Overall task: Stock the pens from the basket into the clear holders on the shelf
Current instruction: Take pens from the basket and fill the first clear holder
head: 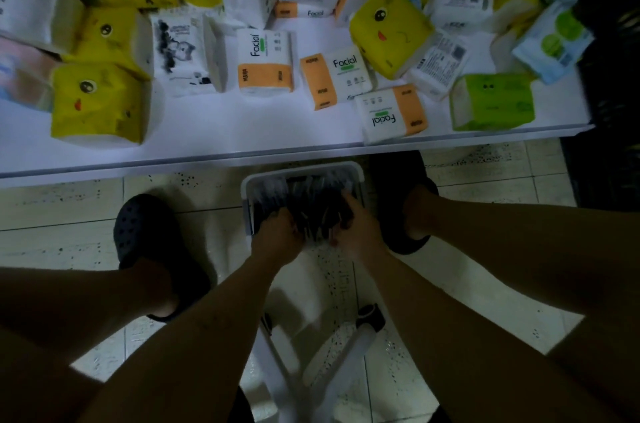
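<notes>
A white basket [353,173] stands on the floor between my feet, just below the shelf edge. It holds a heap of dark pens [313,204]. Both my hands reach down into it. My left hand [277,232] grips a bunch of pens at the heap's left side. My right hand [355,226] curls round the same bunch from the right. The fingertips are hidden among the pens. No clear holders are in view.
A white shelf [207,142] spans the upper half, covered with several tissue packs in yellow [97,103], orange-and-white [265,62] and green [491,102]. My dark clogs [145,228] flank the basket on the tiled floor. A white stool frame [332,353] lies below my arms.
</notes>
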